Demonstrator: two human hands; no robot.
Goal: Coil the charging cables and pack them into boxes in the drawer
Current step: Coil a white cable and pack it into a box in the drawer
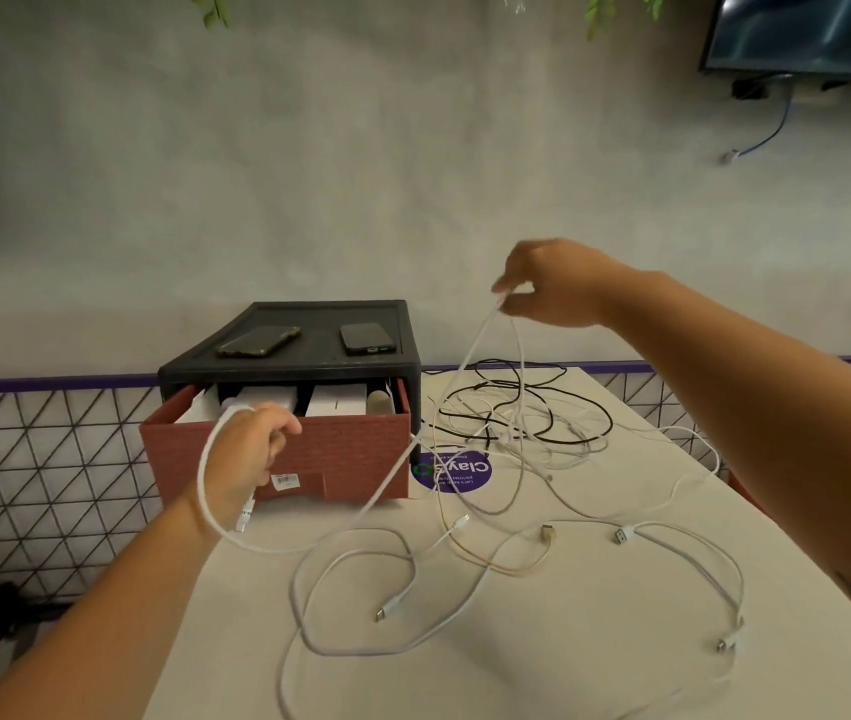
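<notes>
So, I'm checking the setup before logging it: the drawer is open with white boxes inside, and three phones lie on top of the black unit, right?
Not three. The head view shows two on top of the black unit: the left phone and the right phone. The rest holds: the drawer is open with white boxes inside.
</notes>
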